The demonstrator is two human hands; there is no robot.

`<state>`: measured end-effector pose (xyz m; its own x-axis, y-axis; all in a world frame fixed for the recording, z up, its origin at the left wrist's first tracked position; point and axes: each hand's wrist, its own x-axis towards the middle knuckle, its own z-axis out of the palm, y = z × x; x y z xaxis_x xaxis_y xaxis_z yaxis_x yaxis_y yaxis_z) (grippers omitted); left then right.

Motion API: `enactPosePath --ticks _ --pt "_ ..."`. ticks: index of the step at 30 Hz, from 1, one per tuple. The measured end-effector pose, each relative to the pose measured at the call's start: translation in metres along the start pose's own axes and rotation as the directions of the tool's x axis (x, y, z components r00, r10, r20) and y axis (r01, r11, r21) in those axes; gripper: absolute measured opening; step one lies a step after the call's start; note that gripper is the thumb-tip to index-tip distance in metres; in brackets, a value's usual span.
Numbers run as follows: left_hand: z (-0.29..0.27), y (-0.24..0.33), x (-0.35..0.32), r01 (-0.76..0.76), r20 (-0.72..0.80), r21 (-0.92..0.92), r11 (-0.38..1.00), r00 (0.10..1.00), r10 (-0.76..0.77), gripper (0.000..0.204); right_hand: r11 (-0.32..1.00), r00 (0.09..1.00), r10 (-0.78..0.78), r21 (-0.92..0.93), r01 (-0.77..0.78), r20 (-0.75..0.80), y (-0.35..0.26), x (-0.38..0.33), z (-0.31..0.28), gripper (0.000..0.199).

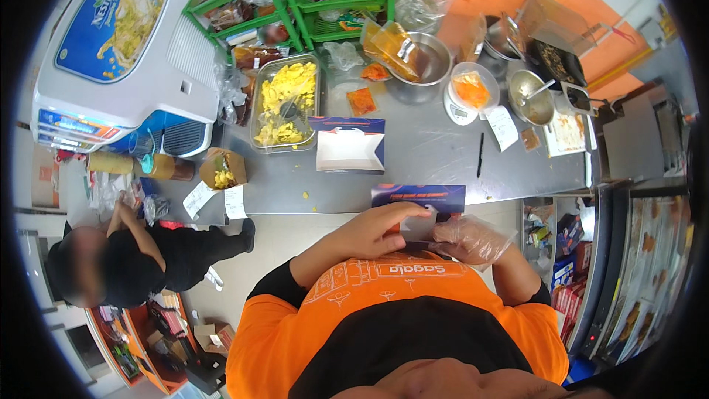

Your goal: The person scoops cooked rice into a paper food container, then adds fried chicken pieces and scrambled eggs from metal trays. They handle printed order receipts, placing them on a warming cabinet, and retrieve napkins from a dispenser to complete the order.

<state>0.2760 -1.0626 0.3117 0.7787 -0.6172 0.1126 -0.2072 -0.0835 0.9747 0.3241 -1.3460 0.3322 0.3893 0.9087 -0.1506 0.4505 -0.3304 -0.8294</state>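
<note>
A dark blue cardboard food box [399,193] is held in front of my chest, at the near edge of the steel counter. My bare left hand [373,230] grips its left side, with the thumb near the inner flaps. My right hand [469,240], in a clear plastic glove, closes on the right side. Just beyond stands a second box [350,151] of the same kind, open, its white inside showing. Left of that, a clear tray [257,114] holds yellow food like scrambled egg.
A drink dispenser [111,44] and green crates [336,26] line the back left. A kitchen scale [461,114] with a bowl, a black pen [480,155] and paper slips [502,129] lie right. A brown box [235,166] stands left, near another person [140,262].
</note>
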Motion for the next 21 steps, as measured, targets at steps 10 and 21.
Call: enactPosePath --ticks 10,21 --pt "0.002 -0.085 -0.038 0.264 0.126 -0.36 0.895 0.964 -0.234 0.053 0.786 0.969 0.237 0.574 -0.23 0.065 0.046 -0.068 0.02 0.066" --pt "-0.01 -0.094 0.057 -0.281 0.165 0.729 0.624 0.957 0.239 0.02 0.856 0.819 0.268 -0.265 -0.444 -0.506 0.118 -0.057 0.042 0.029"
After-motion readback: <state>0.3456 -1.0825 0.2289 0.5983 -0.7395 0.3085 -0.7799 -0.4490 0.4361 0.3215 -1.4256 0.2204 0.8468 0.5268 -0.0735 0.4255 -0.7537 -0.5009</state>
